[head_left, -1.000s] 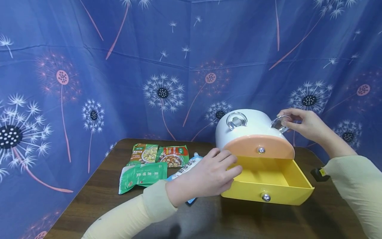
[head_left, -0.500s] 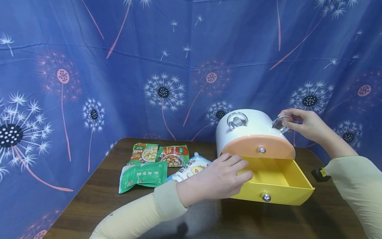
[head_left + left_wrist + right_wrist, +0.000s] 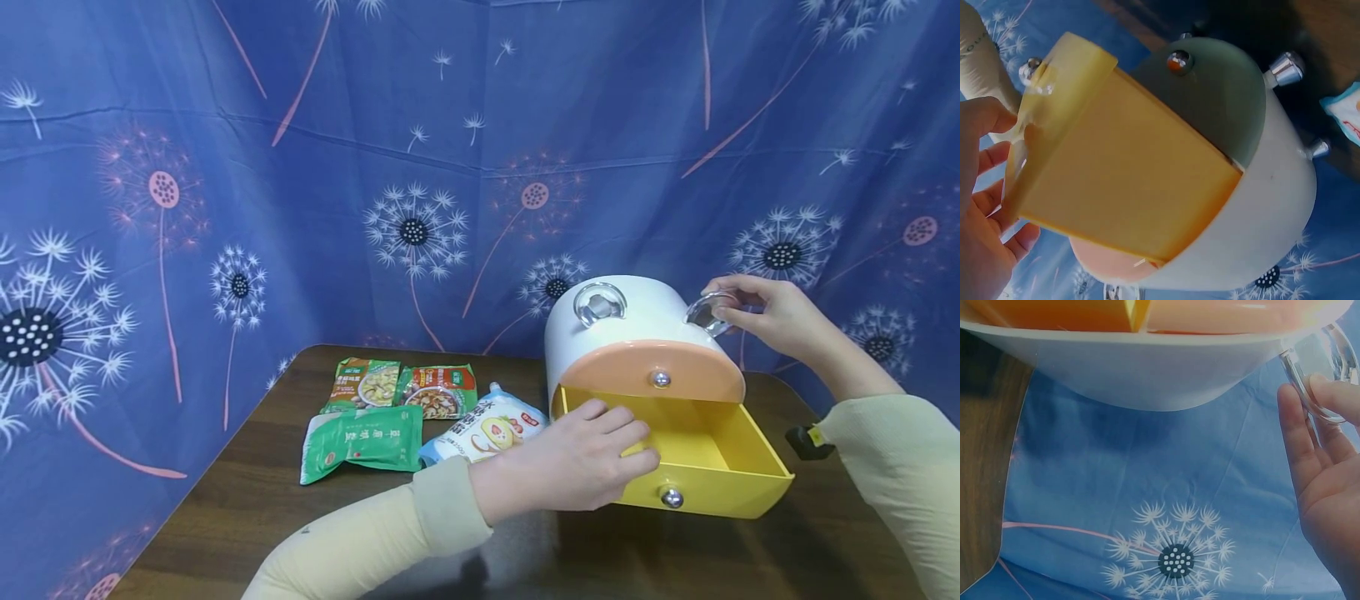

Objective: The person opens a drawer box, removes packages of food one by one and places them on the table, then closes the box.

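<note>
A white rounded box (image 3: pixel 630 312) with an orange front panel (image 3: pixel 652 367) stands on the table, its yellow drawer (image 3: pixel 735 492) pulled out. In the head view I see nothing in the visible part of the drawer. My left hand (image 3: pixel 573 458) is at the drawer's left front, fingers loosely bent and apart around its front corner; whether they touch it I cannot tell. The left wrist view shows the drawer's underside (image 3: pixel 1129 162) and a green lower panel (image 3: pixel 1222 94) with a knob. My right hand (image 3: pixel 783 329) pinches the shiny ring-shaped handle (image 3: pixel 703 318) at the box's upper right.
Left of the box lie a white-and-blue spouted pouch (image 3: pixel 498 425), a green pouch (image 3: pixel 363 442) and two printed food packets, one brown-green (image 3: pixel 363 383) and one red-green (image 3: pixel 442 390). A dark object with a yellow patch (image 3: pixel 810 442) is beside my right sleeve. A blue dandelion cloth (image 3: pixel 337 275) hangs behind.
My left hand has moved right, from over the spouted pouch to the drawer's front, uncovering more of the pouch. The right hand stays on the handle.
</note>
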`<move>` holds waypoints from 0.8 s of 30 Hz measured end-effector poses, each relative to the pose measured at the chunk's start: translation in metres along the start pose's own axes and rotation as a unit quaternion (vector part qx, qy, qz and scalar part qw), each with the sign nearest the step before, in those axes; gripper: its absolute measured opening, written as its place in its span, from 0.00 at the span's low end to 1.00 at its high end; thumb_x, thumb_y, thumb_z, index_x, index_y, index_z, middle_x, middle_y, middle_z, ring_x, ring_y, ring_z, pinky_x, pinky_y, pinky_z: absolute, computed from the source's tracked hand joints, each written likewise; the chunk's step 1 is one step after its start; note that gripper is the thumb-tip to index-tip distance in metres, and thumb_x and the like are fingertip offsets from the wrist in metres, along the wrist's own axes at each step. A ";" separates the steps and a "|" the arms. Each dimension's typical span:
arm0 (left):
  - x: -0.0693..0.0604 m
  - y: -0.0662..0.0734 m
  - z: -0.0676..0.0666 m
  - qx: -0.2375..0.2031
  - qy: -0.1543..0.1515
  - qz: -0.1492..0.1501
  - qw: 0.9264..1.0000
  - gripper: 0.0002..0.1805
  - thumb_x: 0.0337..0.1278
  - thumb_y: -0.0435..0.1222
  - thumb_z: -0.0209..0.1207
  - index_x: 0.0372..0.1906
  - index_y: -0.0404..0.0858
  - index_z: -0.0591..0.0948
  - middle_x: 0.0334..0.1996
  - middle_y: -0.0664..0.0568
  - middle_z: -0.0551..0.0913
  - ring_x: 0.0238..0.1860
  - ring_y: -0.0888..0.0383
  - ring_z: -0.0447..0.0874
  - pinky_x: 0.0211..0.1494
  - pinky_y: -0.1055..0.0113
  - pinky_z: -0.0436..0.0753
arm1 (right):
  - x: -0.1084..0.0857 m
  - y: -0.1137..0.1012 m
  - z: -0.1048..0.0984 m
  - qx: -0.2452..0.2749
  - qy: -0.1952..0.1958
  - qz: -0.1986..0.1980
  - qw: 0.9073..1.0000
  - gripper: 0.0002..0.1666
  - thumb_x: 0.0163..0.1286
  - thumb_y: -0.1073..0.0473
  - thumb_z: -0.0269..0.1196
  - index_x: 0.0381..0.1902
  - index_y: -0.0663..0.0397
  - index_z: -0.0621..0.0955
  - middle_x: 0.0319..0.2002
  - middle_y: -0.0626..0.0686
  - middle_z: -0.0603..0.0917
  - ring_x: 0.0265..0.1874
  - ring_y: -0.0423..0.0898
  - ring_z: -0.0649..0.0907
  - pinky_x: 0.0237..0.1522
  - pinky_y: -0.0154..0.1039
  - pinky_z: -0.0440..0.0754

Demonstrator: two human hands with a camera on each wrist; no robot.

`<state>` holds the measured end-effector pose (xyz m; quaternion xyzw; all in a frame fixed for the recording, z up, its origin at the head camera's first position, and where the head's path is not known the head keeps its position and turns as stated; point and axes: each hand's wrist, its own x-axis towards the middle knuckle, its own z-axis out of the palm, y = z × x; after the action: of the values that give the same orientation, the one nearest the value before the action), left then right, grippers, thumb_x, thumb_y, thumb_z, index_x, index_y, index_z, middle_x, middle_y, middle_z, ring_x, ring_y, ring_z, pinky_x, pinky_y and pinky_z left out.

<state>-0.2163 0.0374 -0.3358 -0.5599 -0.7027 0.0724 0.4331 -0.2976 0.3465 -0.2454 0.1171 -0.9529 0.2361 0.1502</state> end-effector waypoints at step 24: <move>0.020 0.035 0.015 0.014 -0.011 0.058 0.998 0.22 0.71 0.35 0.31 0.51 0.54 0.75 0.48 0.61 0.76 0.49 0.62 0.72 0.47 0.70 0.69 | -0.002 0.000 0.000 0.000 0.009 -0.010 1.000 0.27 0.67 0.49 0.58 0.60 0.56 0.72 0.46 0.62 0.77 0.50 0.64 0.75 0.49 0.60 0.72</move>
<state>-0.2015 0.0726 -0.3554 -0.5927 -0.6728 0.1129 0.4282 -0.2961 0.3469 -0.2464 0.1244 -0.9504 0.2354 0.1610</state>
